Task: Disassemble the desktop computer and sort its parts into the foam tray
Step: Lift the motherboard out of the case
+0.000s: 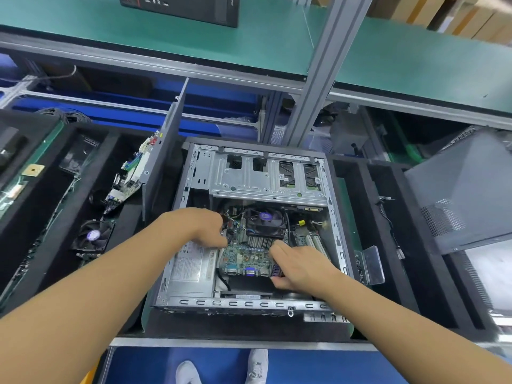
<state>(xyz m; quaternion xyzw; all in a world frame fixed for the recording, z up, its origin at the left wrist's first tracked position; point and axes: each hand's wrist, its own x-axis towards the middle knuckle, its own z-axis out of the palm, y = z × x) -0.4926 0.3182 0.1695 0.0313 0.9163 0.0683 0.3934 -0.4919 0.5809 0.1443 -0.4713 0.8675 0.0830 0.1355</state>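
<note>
Reaching in with both forearms over the near wall of the open case on the bench. Pinching the near right corner of the circuit board with the right hand: fingers on top beside the purple ports, thumb under the edge, a narrow grip holding the board. Curling the left hand down at the board's left edge, among the wires; cannot tell whether gripping the board, a plug or nothing, fingertips hidden. Lies low inside the case with the cooler fan on it, between the power supply by the case's left wall and the white slots toward its right wall, nearer than the drive cage at the case's far end. Seems longer from left wall to right, port edge facing the near wall. Likely calls for a two-handed lift up and out over the near wall, right hand leading at the ports, then across to the foam tray flanking the case
</note>
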